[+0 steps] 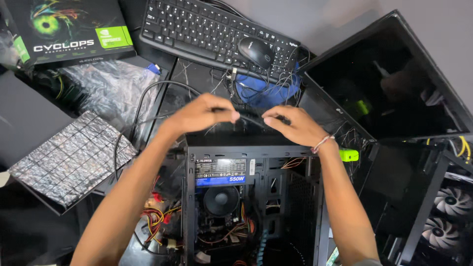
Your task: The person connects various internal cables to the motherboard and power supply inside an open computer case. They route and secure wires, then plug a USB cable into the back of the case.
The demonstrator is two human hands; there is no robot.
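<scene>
We are holding a black cable (249, 119) stretched between our two hands, just above the top edge of an open black computer case (251, 197). Our left hand (202, 114) is pinching the cable with its grip clamped, thumb and fingertips pressed together on it near the middle. Our right hand (294, 125) is closing its grip around the same cable a little to the right, fingers curled over it; a thin bracelet (322, 143) is sitting on that wrist. The cable is looping away to the left in a wide arc over the dark counter (29, 123).

Inside the case, a power supply (221, 172) is sitting at the top, with a round cooler fan (220, 200) beneath it and bundles of coloured wires (157, 216) spilling out on the left side. Beyond our hands, a black keyboard (207, 27) is lying with a black mouse (255, 51) resting on it, and a blue cloth (266, 91) tangled with wires is lying just below. A silvery padded sheet (74, 157) is lying to the left, a dark monitor (389, 79) is leaning to the right, and a second case with white fans (451, 212) is standing at the far right.
</scene>
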